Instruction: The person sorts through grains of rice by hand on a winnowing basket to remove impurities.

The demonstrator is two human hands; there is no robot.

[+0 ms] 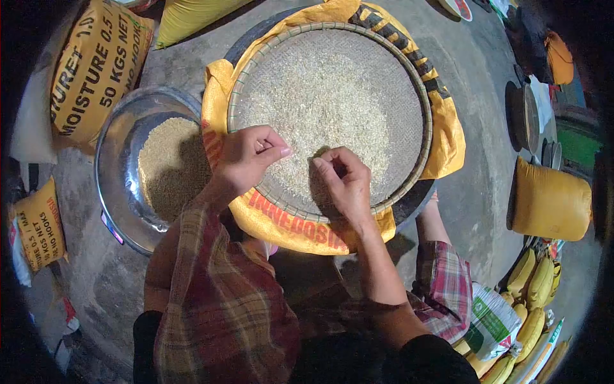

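Note:
A round woven tray (409,121) with a bound rim holds a spread of pale grains (326,96). Above its near left part is my left hand (249,157), thumb and forefinger pinched together. My right hand (345,182) hovers over the near middle, its thumb pressed to the curled fingers. Whatever either pinch holds is too small to make out. Beneath the tray lies a yellow woven sack (448,141) with red and black lettering, draped over a dark round base mostly hidden by it.
Left of the tray, a shiny metal basin (118,153) contains tan grain (169,160). A printed yellow sack (96,70) stands behind it, and a smaller one (39,224) lies far left. At right are a stuffed yellow sack (551,200) and several yellow bundles (531,333).

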